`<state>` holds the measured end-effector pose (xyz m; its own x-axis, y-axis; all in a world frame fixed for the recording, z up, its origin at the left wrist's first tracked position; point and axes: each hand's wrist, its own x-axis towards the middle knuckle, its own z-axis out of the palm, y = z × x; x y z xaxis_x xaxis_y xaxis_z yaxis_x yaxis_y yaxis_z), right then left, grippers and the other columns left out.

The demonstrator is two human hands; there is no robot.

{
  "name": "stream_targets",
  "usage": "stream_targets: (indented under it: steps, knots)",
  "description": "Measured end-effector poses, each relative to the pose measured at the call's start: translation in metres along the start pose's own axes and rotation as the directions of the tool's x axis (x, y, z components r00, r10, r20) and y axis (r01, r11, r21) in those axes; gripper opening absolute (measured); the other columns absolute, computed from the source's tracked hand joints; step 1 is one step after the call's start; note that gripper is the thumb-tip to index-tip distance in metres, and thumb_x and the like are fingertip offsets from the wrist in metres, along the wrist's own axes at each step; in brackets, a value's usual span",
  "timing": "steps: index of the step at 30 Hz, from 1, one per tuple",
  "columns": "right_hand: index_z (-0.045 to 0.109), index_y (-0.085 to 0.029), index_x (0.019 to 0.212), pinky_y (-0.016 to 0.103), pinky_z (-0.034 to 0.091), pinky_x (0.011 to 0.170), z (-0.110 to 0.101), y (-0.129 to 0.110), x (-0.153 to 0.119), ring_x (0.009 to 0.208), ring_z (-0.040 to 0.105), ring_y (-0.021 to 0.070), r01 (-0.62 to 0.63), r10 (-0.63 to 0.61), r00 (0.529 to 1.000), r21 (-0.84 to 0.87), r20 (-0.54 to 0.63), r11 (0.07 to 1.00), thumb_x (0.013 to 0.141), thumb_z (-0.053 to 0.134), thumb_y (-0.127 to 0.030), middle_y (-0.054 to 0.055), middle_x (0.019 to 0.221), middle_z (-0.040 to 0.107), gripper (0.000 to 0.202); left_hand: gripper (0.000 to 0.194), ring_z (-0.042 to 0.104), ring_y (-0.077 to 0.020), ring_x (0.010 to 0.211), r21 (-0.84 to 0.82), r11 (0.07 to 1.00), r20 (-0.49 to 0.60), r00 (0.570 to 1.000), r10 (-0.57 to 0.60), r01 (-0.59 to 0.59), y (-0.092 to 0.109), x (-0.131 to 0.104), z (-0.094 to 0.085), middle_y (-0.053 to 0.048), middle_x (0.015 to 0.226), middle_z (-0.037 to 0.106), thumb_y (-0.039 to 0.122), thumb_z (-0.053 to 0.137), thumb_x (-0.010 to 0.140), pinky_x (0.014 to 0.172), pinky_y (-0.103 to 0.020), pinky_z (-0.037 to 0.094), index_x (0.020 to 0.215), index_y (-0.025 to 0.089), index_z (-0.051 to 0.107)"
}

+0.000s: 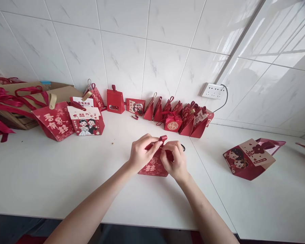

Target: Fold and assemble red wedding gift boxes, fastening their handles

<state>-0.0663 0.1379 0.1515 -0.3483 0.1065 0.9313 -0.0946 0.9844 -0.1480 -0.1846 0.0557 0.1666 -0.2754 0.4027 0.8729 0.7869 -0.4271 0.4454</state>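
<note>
A red gift box point(152, 168) with pale lettering stands on the white table in front of me, its upper part mostly covered by my hands. At its top, my left hand point(142, 151) is closed in a pinch on the box, close to a short red ribbon loop point(163, 138). My right hand point(176, 159) is also closed, fingertips pinched beside the loop's base; what lies between them is too small to make out. Behind the right hand, part of a dark ring point(183, 147) shows, the rest hidden.
Several red gift boxes point(115, 101) line the tiled wall. Two more boxes point(87, 122) sit left, near a cardboard carton point(22, 118) draped with red ribbons point(30, 93). At right lies a tilted box point(247, 159). A power strip point(213, 91) is on the wall.
</note>
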Motion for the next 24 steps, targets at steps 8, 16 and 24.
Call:
stream_targets:
  steps: [8,16,24]
  knots:
    - [0.048,-0.023,0.091,0.03,0.048,0.059,-0.0004,0.0008,-0.0023,0.072,0.054,0.0161,-0.008,0.008,1.0,0.004,0.005,1.0,0.086,0.05,-0.007,0.002,0.082,0.05,0.017,0.018,0.056,-0.0085,0.055,0.022,0.998,0.002,0.998,-0.058,0.058,0.001,0.0002,0.0001,0.002,0.064,0.063,0.027,0.058,0.091,0.054,-0.019,0.045,0.075,0.019,0.064]
    - [0.053,-0.023,0.102,0.029,0.048,0.057,-0.0005,-0.0017,-0.0037,0.068,0.056,0.0155,-0.126,0.126,0.992,-0.007,-0.022,0.992,0.088,0.053,-0.015,0.002,0.081,0.055,0.015,0.016,0.056,-0.0086,0.055,0.004,0.999,0.012,0.998,-0.054,0.054,0.0004,-0.0007,0.0007,0.002,0.064,0.063,0.026,0.059,0.089,0.054,-0.019,0.046,0.076,0.019,0.064]
    - [0.055,-0.022,0.089,0.027,0.045,0.056,-0.0014,-0.003,-0.0023,0.065,0.053,0.0136,-0.115,0.116,0.992,0.017,-0.043,0.993,0.088,0.055,-0.013,0.0,0.075,0.054,0.009,0.018,0.058,-0.0092,0.056,-0.041,0.992,0.065,0.991,-0.116,0.119,0.0027,0.0012,0.0004,0.002,0.065,0.065,0.026,0.059,0.088,0.056,-0.02,0.046,0.072,0.019,0.061]
